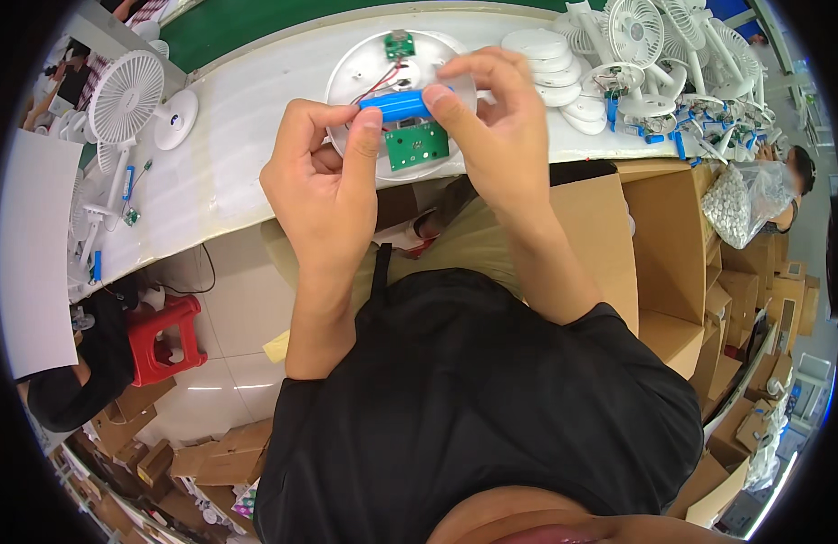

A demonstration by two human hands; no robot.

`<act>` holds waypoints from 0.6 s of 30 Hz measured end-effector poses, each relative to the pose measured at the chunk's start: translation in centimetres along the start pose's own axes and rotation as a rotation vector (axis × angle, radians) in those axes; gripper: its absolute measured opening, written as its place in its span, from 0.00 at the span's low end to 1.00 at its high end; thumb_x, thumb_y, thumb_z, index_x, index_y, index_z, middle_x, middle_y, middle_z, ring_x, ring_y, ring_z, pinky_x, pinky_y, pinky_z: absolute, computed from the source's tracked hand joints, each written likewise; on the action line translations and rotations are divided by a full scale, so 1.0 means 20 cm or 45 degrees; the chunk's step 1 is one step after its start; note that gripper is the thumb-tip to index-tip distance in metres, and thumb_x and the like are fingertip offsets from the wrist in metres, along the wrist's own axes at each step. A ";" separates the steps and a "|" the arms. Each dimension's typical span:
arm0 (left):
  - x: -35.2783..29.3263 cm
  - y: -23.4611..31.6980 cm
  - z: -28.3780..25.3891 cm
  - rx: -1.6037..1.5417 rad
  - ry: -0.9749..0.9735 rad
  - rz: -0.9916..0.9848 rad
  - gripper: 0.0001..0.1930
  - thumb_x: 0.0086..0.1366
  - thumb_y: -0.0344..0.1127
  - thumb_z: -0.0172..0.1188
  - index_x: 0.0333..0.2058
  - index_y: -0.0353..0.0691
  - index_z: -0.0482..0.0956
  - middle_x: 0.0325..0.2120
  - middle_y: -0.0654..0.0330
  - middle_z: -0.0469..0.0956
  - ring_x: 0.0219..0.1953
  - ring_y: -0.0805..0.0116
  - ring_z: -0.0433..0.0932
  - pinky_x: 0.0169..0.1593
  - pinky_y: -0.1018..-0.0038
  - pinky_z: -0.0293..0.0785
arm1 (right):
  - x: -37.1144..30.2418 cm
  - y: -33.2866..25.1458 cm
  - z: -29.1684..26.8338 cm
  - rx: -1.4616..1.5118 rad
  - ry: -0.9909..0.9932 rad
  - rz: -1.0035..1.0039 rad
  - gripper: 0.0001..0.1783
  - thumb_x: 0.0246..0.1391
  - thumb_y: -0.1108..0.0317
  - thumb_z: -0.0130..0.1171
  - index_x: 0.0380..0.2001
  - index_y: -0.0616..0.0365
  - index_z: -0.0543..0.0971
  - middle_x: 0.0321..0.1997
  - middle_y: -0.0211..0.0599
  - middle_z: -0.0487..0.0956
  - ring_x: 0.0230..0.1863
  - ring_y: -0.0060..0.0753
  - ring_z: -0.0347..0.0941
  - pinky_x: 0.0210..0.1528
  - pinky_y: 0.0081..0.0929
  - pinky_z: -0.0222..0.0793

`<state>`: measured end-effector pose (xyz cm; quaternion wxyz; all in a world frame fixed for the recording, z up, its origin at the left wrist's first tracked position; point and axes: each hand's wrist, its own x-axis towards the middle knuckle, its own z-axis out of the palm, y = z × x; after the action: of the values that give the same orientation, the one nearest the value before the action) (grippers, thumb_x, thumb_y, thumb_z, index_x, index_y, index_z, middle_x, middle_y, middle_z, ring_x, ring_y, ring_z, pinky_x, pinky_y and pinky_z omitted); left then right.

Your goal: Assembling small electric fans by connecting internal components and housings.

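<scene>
A blue cylindrical battery is held level between my two hands, above a round white fan base on the table. My left hand pinches its left end between thumb and forefinger. At the right end, my right hand presses its thumb on the battery, with the fingers curled beyond. A green circuit board shows just below the battery, over the near part of the base. Red and black wires run up to a smaller green board at the base's far edge.
White bases are stacked to the right, beside many white fans with loose batteries and boards. An assembled fan stands at left. Open cardboard boxes are at my right; a red stool stands at lower left near another person's arm.
</scene>
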<state>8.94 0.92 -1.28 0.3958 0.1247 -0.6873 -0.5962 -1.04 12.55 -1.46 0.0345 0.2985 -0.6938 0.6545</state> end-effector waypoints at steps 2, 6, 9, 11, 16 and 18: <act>0.00 0.00 0.00 -0.012 0.018 -0.013 0.06 0.62 0.25 0.61 0.34 0.35 0.72 0.25 0.62 0.73 0.21 0.82 0.63 0.24 0.87 0.61 | 0.00 0.02 0.03 0.054 -0.047 0.018 0.09 0.52 0.74 0.64 0.38 0.61 0.81 0.39 0.33 0.74 0.38 0.22 0.68 0.39 0.16 0.65; 0.01 0.00 -0.05 -0.002 0.073 -0.028 0.07 0.62 0.26 0.61 0.33 0.36 0.71 0.26 0.62 0.74 0.23 0.81 0.65 0.26 0.88 0.62 | 0.05 0.07 0.02 0.293 -0.129 -0.045 0.07 0.53 0.71 0.62 0.37 0.56 0.81 0.42 0.31 0.71 0.40 0.25 0.67 0.39 0.19 0.65; 0.01 0.00 -0.11 0.022 0.067 -0.020 0.05 0.63 0.25 0.59 0.33 0.36 0.71 0.26 0.62 0.73 0.24 0.81 0.66 0.27 0.88 0.62 | 0.15 0.18 -0.12 0.317 0.028 0.011 0.07 0.54 0.72 0.60 0.37 0.57 0.81 0.42 0.33 0.73 0.42 0.27 0.69 0.42 0.21 0.67; 0.00 -0.01 -0.15 0.013 0.087 -0.020 0.03 0.64 0.24 0.57 0.35 0.35 0.71 0.26 0.62 0.73 0.24 0.81 0.66 0.27 0.87 0.62 | 0.30 0.32 -0.20 0.002 0.023 0.080 0.09 0.54 0.70 0.60 0.40 0.56 0.81 0.40 0.32 0.76 0.41 0.28 0.71 0.45 0.22 0.67; -0.01 -0.04 -0.23 -0.189 0.102 -0.112 0.02 0.67 0.24 0.50 0.38 0.36 0.71 0.29 0.58 0.76 0.28 0.78 0.70 0.33 0.86 0.66 | 0.43 0.78 -0.15 -1.112 -0.189 -0.521 0.07 0.53 0.70 0.60 0.36 0.55 0.81 0.33 0.29 0.78 0.34 0.31 0.71 0.44 0.22 0.67; -0.02 -0.05 -0.24 -0.179 0.103 -0.107 0.04 0.67 0.23 0.49 0.39 0.35 0.71 0.29 0.58 0.76 0.28 0.78 0.70 0.34 0.86 0.67 | 0.44 0.86 -0.15 -1.111 -0.336 -0.615 0.07 0.55 0.68 0.58 0.37 0.56 0.80 0.32 0.32 0.78 0.33 0.33 0.72 0.43 0.25 0.69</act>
<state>12.11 -2.56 -2.46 0.4056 0.1491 -0.6214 -0.6536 -17.16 11.56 -12.48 0.2181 0.4882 -0.8119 0.2343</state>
